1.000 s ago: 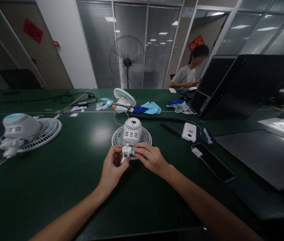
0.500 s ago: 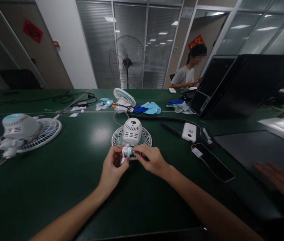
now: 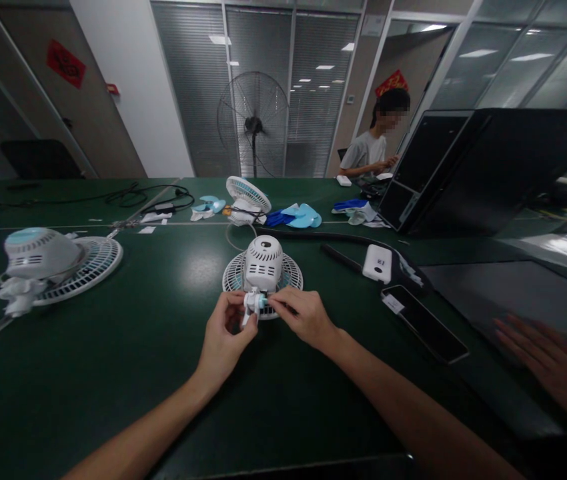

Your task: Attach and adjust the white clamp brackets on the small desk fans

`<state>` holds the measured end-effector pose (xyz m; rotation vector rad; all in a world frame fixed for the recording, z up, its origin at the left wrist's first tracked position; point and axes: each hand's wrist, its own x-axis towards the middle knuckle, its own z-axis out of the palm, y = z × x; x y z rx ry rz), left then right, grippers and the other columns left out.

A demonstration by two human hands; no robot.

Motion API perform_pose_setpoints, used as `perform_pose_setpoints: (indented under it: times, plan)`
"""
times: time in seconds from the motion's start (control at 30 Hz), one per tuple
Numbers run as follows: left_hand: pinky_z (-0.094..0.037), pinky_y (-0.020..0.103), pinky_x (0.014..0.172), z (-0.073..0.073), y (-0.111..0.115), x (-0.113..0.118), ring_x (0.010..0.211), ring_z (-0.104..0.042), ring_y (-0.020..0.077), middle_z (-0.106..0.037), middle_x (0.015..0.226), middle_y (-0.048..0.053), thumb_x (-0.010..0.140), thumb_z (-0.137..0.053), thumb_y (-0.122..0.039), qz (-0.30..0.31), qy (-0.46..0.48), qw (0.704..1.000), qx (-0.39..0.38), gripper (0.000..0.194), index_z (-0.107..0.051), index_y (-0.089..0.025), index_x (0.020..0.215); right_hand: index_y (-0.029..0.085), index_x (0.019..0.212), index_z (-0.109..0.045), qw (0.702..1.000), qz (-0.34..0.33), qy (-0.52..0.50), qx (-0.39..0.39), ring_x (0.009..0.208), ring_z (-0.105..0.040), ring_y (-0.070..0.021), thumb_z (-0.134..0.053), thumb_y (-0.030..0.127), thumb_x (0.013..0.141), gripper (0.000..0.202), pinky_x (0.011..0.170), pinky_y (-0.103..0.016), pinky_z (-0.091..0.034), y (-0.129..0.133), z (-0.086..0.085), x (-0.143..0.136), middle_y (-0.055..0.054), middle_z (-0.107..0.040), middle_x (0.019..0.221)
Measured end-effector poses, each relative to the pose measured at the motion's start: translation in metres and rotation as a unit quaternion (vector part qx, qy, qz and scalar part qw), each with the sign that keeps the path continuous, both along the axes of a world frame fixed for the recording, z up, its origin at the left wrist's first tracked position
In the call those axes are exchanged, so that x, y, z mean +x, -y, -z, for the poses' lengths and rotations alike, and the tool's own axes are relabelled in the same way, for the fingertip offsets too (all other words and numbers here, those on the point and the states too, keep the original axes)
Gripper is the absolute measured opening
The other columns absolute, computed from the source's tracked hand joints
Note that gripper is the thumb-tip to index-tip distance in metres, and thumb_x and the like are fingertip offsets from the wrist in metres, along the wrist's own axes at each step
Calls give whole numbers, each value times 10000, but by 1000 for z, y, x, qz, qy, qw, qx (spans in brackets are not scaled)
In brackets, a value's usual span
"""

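A small white fan (image 3: 263, 263) lies with its grille down on the green table, its motor housing on top. At its near end is a white clamp bracket (image 3: 251, 301) with a light blue knob (image 3: 263, 301). My left hand (image 3: 226, 327) is closed around the bracket, thumb and fingers on either side. From the right, the fingertips of my right hand (image 3: 306, 317) pinch the blue knob. Parts of the bracket are hidden behind my fingers.
A second fan (image 3: 43, 253) lies at left; a third (image 3: 247, 200) stands behind. Blue fan blades (image 3: 304, 216), a white device (image 3: 377, 263) and a phone (image 3: 424, 323) lie around. Another person's hand (image 3: 548, 360) rests at right near a dark mat (image 3: 513, 293). A person (image 3: 371, 150) sits at back.
My right hand's fingers have shifted slightly at the knob, while my left hand holds still on the bracket. The other person's hand at the right has moved a little left and up.
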<state>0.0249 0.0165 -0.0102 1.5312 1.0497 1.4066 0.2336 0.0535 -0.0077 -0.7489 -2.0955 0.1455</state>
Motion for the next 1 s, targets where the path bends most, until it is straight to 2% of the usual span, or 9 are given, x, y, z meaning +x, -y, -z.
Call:
perform_pose_setpoints:
  times: [0.17,0.4,0.53,0.7,0.83,0.9,1.0]
  plan:
    - [-543,342,826,2,-1,0,935,-649,202,-620,1127,63,863,-718,-256,6,10,1000,3,220,-552,-211,1000,228,1253,-651,999,16,34,26,957,-713,-164,-592,211,1011,249,736,-267,-587,1,1,3,-67,-712,1181]
    - [-529,334,815,-2,0,1,920,-648,196,-618,1094,56,862,-715,-250,0,-1,1000,6,218,-540,-201,982,260,1247,-679,997,47,48,38,997,-714,-163,-620,295,1027,231,753,-257,-560,-1,4,3,-48,-707,1171]
    - [-529,328,800,-3,1,0,912,-647,196,-621,1083,53,864,-716,-251,0,-1,1000,4,215,-542,-199,980,234,1164,-710,999,37,24,19,960,-716,-156,-618,331,1028,191,743,-253,-558,-1,2,2,-54,-713,1135]
    - [-535,344,831,0,0,0,943,-648,203,-618,1124,63,869,-718,-259,5,-2,1000,-3,223,-549,-201,1003,211,1043,-720,1000,27,-4,-11,941,-704,-162,-597,293,1032,149,737,-269,-558,0,0,-2,-58,-712,1081]
    - [-541,330,797,-1,0,1,922,-647,200,-615,1113,63,863,-719,-271,1,-3,1000,-1,230,-546,-199,996,203,998,-700,999,21,-7,-41,909,-691,-167,-565,277,1036,158,717,-286,-553,3,-1,-4,-57,-707,1049]
    - [-542,328,791,-1,1,1,920,-649,202,-615,1102,62,863,-717,-277,3,-3,1000,-2,232,-542,-199,993,201,1006,-689,998,8,-2,-58,879,-686,-158,-567,264,1029,140,706,-282,-556,5,-3,-3,-54,-700,1062]
    - [-540,325,791,-1,0,1,919,-649,201,-613,1101,61,863,-718,-281,3,0,1000,-2,235,-534,-202,985,207,1143,-664,997,-2,2,-75,789,-676,-122,-601,256,1004,161,660,-257,-560,8,-5,-1,-57,-679,1155]
